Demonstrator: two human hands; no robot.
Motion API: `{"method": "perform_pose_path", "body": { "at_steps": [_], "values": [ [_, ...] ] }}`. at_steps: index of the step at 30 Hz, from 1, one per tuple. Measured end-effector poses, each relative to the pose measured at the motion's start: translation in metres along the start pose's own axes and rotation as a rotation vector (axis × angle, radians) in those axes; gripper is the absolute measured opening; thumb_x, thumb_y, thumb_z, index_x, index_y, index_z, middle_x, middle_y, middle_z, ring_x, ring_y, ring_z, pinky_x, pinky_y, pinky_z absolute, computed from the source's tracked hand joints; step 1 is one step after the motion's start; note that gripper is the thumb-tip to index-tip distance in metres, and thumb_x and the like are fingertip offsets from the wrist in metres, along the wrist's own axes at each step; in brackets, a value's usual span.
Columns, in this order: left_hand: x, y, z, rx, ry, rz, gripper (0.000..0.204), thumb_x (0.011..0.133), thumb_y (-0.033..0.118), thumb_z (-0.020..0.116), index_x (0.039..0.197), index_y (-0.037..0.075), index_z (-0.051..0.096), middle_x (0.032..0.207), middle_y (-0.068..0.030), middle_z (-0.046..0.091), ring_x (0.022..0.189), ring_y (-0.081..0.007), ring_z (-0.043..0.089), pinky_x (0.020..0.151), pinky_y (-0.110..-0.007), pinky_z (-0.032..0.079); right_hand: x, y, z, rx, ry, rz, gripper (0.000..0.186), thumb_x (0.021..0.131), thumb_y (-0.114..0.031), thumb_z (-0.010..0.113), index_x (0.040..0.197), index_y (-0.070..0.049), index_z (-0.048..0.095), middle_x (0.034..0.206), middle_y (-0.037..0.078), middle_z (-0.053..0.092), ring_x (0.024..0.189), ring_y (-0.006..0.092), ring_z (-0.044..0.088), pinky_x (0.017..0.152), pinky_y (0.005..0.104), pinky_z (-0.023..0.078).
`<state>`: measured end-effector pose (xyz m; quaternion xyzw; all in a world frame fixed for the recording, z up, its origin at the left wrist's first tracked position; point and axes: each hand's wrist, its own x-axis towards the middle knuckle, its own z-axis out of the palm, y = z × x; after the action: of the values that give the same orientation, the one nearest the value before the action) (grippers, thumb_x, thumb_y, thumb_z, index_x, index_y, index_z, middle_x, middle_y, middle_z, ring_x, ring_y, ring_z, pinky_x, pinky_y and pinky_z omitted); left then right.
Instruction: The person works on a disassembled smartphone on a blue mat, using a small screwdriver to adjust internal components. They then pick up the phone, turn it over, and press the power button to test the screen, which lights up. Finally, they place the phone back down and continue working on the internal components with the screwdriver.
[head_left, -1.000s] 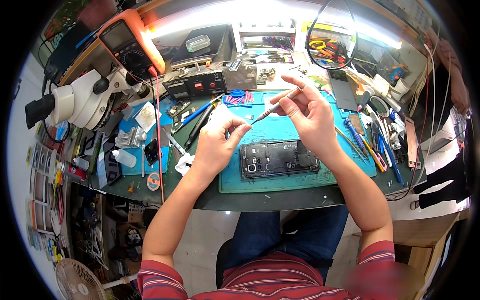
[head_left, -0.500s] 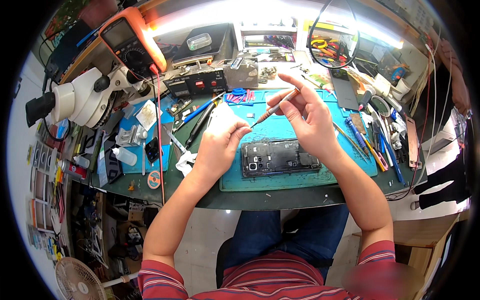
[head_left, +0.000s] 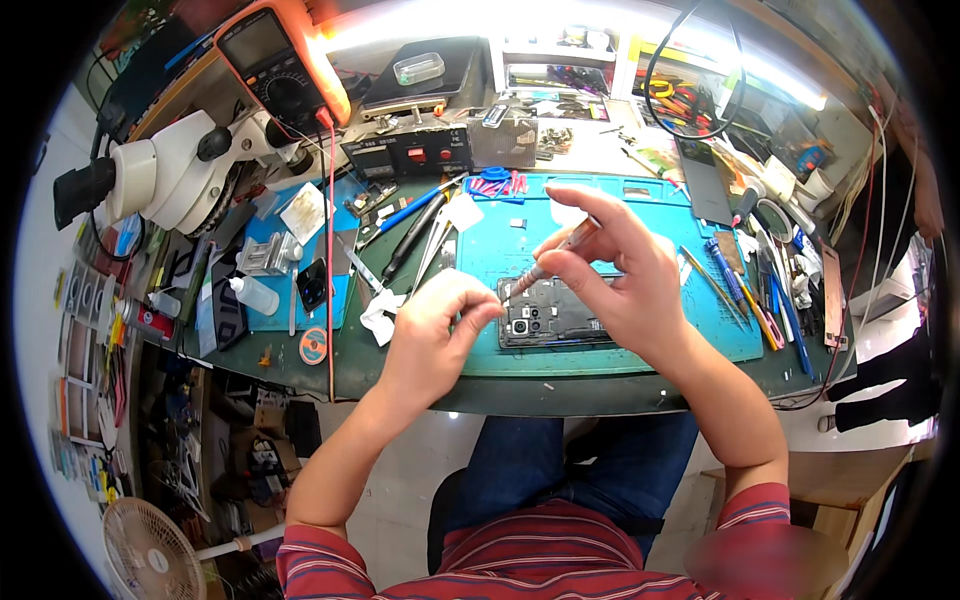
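An opened black phone (head_left: 548, 324) lies on the blue silicone mat (head_left: 485, 360), its camera cluster at the left and its inner parts exposed. My right hand (head_left: 620, 285) holds a slim silver-and-brown screwdriver (head_left: 565, 250), slanting down-left over the phone. My left hand (head_left: 445, 335) is pinched at the screwdriver's tip, just above the phone's left end; what is between the fingertips is too small to make out, and so is whether they touch the phone.
A white microscope (head_left: 175, 165), orange multimeter (head_left: 280, 65) and bottle (head_left: 255, 295) are on the left. A power unit (head_left: 405, 150) stands behind the mat. Tweezers and pens (head_left: 750, 290) crowd the right. A person's dark-trousered legs (head_left: 875, 390) show at the far right; a fan (head_left: 150, 550) stands lower left.
Both my hands and the screwdriver have moved down toward me, now over the phone's upper left. My right index finger is lower. The whole view has shifted slightly.
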<state>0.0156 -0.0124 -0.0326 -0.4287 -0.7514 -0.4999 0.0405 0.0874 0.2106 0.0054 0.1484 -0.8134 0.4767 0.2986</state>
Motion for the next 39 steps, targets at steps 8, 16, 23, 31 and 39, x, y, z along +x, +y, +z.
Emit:
{"method": "perform_pose_path", "body": {
  "at_steps": [8,16,23,31,39],
  "values": [
    [-0.028,0.018,0.004,0.092,-0.09,-0.021,0.021,0.092,0.001,0.073,0.113,0.001,0.074,0.101,-0.0113,0.068,0.094,-0.0293,0.065,0.082,-0.04,0.053,-0.005,-0.003,0.007,-0.122,-0.16,-0.181,0.054,0.092,-0.002,0.072,0.144,-0.005,0.058,0.089,0.007,0.072,0.078,0.0239,0.073,0.069,0.0337,0.058],
    [-0.036,0.015,0.006,0.181,-0.096,0.074,0.027,0.091,-0.004,0.069,0.117,-0.001,0.072,0.104,-0.0111,0.066,0.094,-0.0304,0.063,0.083,-0.041,0.052,-0.006,-0.004,0.008,-0.223,-0.253,-0.263,0.059,0.09,-0.002,0.07,0.147,-0.007,0.056,0.088,0.007,0.071,0.077,0.0249,0.072,0.068,0.0359,0.058],
    [-0.038,0.011,0.005,0.171,-0.094,0.068,0.027,0.091,-0.006,0.068,0.118,-0.002,0.071,0.107,-0.0121,0.067,0.096,-0.0309,0.063,0.083,-0.04,0.053,-0.004,-0.01,0.01,-0.157,-0.339,-0.295,0.055,0.088,0.0,0.075,0.142,-0.006,0.063,0.091,0.008,0.073,0.079,0.0252,0.073,0.069,0.0366,0.058],
    [-0.039,0.013,0.012,0.103,0.001,-0.009,0.051,0.09,-0.011,0.064,0.14,0.002,0.059,0.109,-0.013,0.071,0.095,-0.0326,0.066,0.084,-0.043,0.054,-0.003,-0.012,0.013,-0.047,-0.322,-0.128,0.055,0.094,-0.003,0.069,0.147,-0.01,0.057,0.095,0.009,0.07,0.083,0.0271,0.072,0.072,0.0378,0.059],
    [-0.039,0.013,0.013,0.132,0.018,0.01,0.052,0.091,-0.01,0.064,0.141,0.002,0.058,0.108,-0.0134,0.071,0.093,-0.032,0.066,0.083,-0.044,0.053,-0.005,-0.015,0.019,-0.095,-0.339,-0.096,0.057,0.093,-0.008,0.073,0.147,-0.011,0.056,0.095,0.009,0.07,0.084,0.0268,0.072,0.07,0.0371,0.059]
  ]
}}
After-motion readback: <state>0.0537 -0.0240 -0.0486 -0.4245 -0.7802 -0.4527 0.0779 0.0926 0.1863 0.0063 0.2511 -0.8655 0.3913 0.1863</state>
